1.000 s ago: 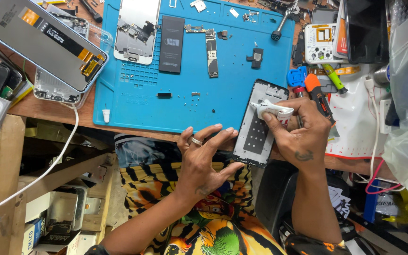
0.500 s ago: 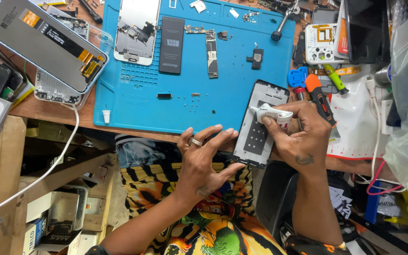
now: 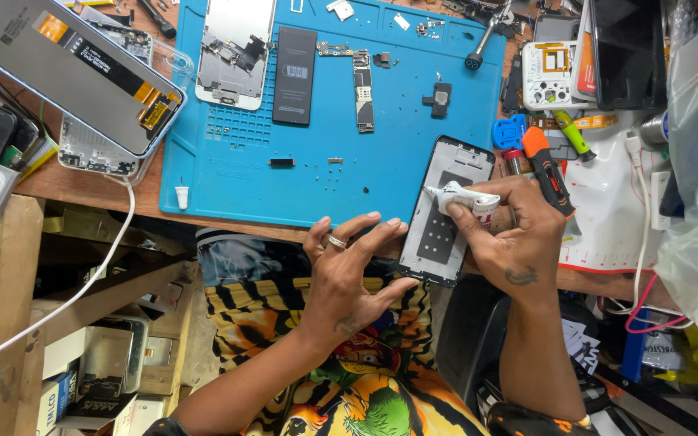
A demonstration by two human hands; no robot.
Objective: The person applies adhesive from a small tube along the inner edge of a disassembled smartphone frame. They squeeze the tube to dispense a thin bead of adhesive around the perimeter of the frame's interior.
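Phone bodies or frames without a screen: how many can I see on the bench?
3. One phone frame is under the right hand; one opened white phone lies at the blue mat's top; one white housing sits left, under a display panel. Clutter may hide more.

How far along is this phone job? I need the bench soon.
Done: a phone is stripped, its battery and board laid out on the blue mat. In hand: the right hand holds a white tube over the phone frame; the left hand steadies its edge. Left: nothing is refitted.
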